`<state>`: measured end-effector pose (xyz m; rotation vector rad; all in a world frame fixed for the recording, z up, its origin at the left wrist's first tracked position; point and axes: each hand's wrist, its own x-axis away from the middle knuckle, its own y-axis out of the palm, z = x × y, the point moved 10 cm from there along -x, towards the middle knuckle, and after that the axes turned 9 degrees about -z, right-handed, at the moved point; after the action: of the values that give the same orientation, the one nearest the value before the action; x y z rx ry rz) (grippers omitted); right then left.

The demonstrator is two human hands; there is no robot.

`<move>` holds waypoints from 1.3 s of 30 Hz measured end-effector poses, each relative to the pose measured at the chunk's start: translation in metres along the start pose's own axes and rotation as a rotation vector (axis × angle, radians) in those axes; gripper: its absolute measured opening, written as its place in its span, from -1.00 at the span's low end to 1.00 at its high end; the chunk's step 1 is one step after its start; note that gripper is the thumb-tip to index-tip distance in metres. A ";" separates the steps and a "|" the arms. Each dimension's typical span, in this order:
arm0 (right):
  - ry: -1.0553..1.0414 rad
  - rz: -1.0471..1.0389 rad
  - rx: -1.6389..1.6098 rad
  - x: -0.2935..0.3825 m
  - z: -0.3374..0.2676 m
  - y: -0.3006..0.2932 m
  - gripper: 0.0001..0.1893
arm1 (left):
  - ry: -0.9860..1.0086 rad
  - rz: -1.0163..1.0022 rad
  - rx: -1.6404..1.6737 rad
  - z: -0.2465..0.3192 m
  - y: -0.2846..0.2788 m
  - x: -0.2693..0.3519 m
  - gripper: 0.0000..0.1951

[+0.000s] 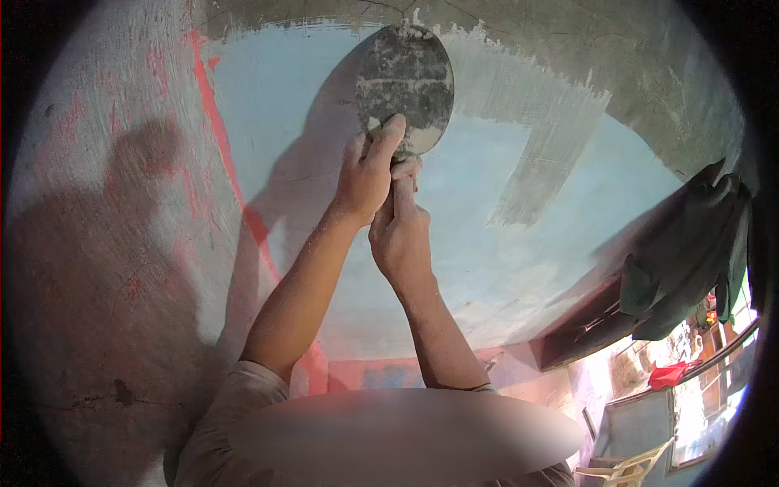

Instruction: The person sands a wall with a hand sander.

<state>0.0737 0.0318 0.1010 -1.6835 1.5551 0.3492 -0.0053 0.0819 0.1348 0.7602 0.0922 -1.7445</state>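
A flat round disc tool (414, 79), dark and blotched with pale dust or plaster, is raised in front of a light blue wall area (462, 262). My left hand (371, 173) grips its lower end, thumb lying on the disc's face. Just below and to the right, my right hand (401, 237) is closed around the same lower end; whatever handle is there is mostly hidden by my fingers. Beside the disc, a streaky grey patch (505, 91) runs along the top of the blue and bends down in a band. Whether the disc touches the surface, I cannot tell.
At the left stands a rough wall (91, 243) with red marks and my shadow. A red stripe (213, 122) follows the corner. Dark cloth (675, 255) hangs at the right over a wooden frame (578, 329). A pale chair (630, 465) is at lower right.
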 end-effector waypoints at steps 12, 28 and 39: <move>-0.016 0.003 0.053 0.067 0.045 0.026 -0.58 | -0.028 0.056 -0.113 -0.050 -0.017 0.058 -0.57; 0.024 0.009 0.068 0.070 0.043 0.028 -0.51 | -0.056 0.045 -0.076 -0.060 -0.026 0.057 -0.67; -0.078 0.023 0.068 -0.006 0.004 -0.004 -0.60 | 0.044 -0.029 -0.068 0.005 0.011 -0.005 -0.61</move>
<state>0.0779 0.0383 0.1039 -1.5828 1.5136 0.3659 0.0027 0.0808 0.1451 0.7509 0.1917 -1.7433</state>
